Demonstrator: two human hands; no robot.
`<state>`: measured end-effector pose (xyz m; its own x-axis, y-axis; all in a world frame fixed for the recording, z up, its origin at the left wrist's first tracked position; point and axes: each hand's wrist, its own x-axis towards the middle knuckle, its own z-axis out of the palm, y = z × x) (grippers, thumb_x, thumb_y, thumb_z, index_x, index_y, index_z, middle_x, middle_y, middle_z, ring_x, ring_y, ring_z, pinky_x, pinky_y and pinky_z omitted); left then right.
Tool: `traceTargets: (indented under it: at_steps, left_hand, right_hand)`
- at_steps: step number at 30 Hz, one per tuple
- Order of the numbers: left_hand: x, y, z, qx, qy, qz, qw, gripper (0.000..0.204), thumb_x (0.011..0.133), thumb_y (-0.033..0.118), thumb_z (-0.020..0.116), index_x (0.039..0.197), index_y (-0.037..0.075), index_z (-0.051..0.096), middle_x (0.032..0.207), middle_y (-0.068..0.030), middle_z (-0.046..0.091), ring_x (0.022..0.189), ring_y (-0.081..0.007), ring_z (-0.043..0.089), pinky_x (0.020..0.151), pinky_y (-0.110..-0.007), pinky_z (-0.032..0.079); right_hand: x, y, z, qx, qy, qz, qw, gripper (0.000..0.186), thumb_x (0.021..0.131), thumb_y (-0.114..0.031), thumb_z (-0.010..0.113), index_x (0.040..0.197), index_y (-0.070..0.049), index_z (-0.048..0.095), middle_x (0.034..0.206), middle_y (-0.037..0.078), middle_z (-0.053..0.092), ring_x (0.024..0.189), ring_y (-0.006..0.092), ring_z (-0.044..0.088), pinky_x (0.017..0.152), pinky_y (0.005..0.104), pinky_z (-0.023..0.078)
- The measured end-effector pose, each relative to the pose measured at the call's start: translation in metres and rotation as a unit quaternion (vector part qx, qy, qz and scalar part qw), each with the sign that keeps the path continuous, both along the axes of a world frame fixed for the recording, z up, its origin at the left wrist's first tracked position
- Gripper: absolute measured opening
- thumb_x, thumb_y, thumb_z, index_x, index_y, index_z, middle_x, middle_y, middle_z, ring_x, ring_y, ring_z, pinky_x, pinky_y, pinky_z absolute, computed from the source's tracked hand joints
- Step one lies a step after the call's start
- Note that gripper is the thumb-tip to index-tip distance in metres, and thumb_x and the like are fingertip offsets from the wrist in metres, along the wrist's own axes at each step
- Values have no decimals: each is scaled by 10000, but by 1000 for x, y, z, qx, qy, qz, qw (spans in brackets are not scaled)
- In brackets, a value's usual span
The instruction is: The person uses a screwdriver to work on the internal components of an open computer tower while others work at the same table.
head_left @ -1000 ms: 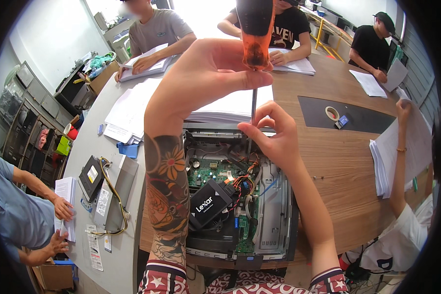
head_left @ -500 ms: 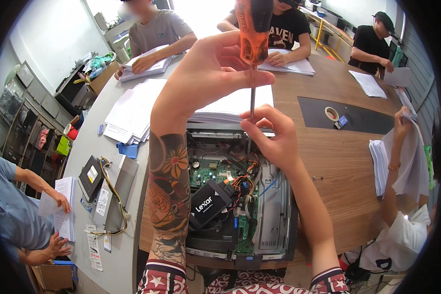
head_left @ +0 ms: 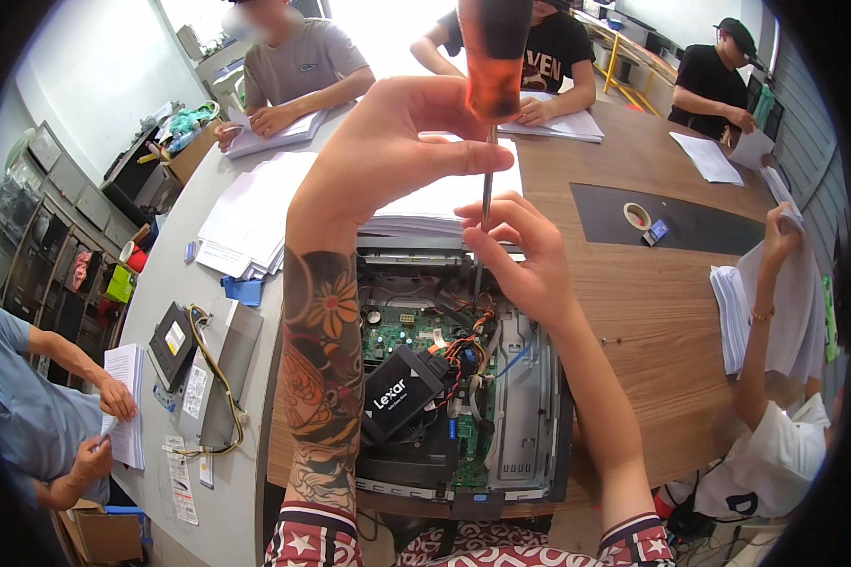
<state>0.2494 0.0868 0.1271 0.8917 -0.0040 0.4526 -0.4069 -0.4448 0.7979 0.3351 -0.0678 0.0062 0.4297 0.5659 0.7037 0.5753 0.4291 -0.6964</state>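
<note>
A screwdriver (head_left: pixel 494 85) with an orange and black handle stands nearly upright, its shaft reaching down into an opened computer case (head_left: pixel 525 416). Up by the handle, my left hand (head_left: pixel 397 142) is closed on it, thumb across the top of the shaft. My right hand (head_left: pixel 525 255) pinches the shaft lower down, just above the case. The tip sits among cables near the case's far right part; what it touches is too small to tell. Inside the case lie a green circuit board (head_left: pixel 388 331), a black solid-state drive (head_left: pixel 402 392) and a bundle of coloured wires (head_left: pixel 468 354).
Left of the case are a metal power supply (head_left: pixel 219 378) with cables and a black optical drive (head_left: pixel 172 345). Paper stacks (head_left: pixel 255 213) lie beyond. A tape roll (head_left: pixel 637 216) and small blue box (head_left: pixel 656 232) are at right. Several people handle papers around the table.
The screwdriver and both hands stay in nearly the same place, with the handle turned and blurred and my left fingers slightly shifted. At left, a person's hands have moved on their papers.
</note>
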Motion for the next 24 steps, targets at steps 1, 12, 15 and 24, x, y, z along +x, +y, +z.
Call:
traceTargets:
  at_steps: [1, 12, 15, 24]
  left_hand:
    - [-2, -3, 2, 3, 2, 9, 1000, 348, 818, 69, 787, 1127, -18, 653, 960, -95, 706, 937, -182, 693, 887, -333, 560]
    - [4, -2, -1, -52, 38, -52, 997, 337, 791, 63, 801, 1092, -24, 675, 886, -88, 712, 898, -169, 706, 813, -292, 565]
    - [5, -7, 0, -30, 26, 6, 999, 349, 768, 65, 817, 1076, -28, 682, 879, -83, 710, 911, -155, 700, 802, -282, 559]
    - [1, -5, -1, 15, 62, -35, 997, 289, 825, 105, 783, 1060, -36, 690, 942, -108, 719, 923, -175, 704, 815, -302, 558]
  right_hand:
    - [0, 0, 0, -9, -3, -11, 1000, 155, 926, -138, 684, 1030, -28, 712, 906, 49, 658, 781, 106, 630, 670, 261, 516]
    - [0, 2, -2, 15, 20, -32, 999, 120, 909, -118, 696, 986, -31, 724, 863, 57, 673, 770, 114, 641, 659, 262, 520]
    - [1, 0, -2, 8, 3, -30, 1000, 124, 898, -113, 708, 988, -29, 724, 867, 57, 677, 772, 111, 641, 654, 260, 516]
    - [1, 3, -4, 11, -5, -34, 999, 128, 883, -105, 723, 976, -17, 718, 902, 66, 703, 764, 116, 645, 636, 263, 509]
